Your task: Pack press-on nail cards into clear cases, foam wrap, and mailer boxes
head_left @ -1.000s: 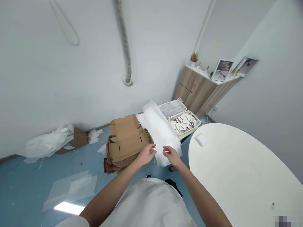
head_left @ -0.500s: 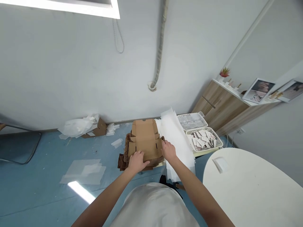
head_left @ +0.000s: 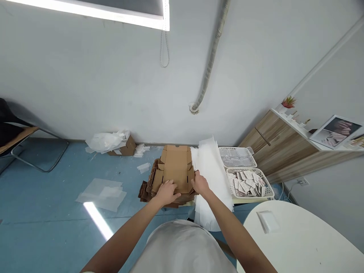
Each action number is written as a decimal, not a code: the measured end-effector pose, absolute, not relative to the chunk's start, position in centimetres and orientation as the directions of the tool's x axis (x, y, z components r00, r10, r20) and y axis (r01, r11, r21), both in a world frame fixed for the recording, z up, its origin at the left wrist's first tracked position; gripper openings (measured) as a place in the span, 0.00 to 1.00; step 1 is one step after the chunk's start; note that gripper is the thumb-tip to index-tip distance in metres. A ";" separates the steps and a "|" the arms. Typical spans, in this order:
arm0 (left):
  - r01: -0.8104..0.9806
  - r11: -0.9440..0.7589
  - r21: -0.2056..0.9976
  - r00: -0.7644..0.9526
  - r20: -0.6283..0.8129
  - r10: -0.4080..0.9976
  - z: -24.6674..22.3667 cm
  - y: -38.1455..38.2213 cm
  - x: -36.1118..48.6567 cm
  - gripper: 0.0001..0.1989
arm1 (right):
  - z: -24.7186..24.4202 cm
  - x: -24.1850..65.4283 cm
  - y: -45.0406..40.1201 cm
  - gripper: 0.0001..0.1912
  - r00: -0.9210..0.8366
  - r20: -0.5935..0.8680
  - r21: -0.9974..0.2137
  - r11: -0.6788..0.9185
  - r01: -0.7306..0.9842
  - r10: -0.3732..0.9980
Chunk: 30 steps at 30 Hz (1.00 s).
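A flattened cardboard box point(head_left: 175, 163) lies on top of a stack of folded brown cardboard boxes point(head_left: 146, 189). My left hand point(head_left: 167, 192) rests on its near left part, fingers spread and pressing lightly on the board. At the right edge my right hand point(head_left: 200, 183) has its fingers closed around the side flap, the fingertips partly hidden. Just right of the stack lies a pile of white foam sheets point(head_left: 213, 178), which my right forearm crosses.
Two white baskets stand right of the sheets: one basket point(head_left: 228, 175) with many small cards, another point(head_left: 253, 166) with clear packets. A round white table point(head_left: 301, 235) is at the lower right. A wooden cabinet point(head_left: 284, 140), bagged carton point(head_left: 129, 147) and chair point(head_left: 42, 151) stand by the walls.
The view has shifted, so the wall and cabinet sit differently in the picture. Both hands stay on the same cardboard box, in nearly the same places.
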<state>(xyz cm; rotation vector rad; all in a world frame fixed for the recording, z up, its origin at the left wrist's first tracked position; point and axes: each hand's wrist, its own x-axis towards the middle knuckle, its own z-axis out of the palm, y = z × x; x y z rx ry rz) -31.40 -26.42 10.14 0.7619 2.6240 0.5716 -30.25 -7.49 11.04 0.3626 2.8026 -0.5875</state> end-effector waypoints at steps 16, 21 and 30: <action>0.489 0.707 0.511 -0.735 -0.196 0.649 9.3 -26.0 -33.0 0.13 | 12.6 -24.4 -10.1 0.15 -0.976 -0.175 -0.388 0.920 -0.052 -0.129; 0.654 0.651 0.384 -0.684 -0.066 0.726 10.8 -26.3 -33.3 0.15 | 10.0 -23.1 -11.1 0.18 -0.963 -0.253 -0.293 0.956 -0.012 -0.090; 0.668 0.566 0.483 -0.719 0.220 0.660 10.9 -28.2 -31.2 0.16 | 11.7 -22.8 -7.9 0.28 -0.953 -0.230 -0.848 0.439 0.297 0.198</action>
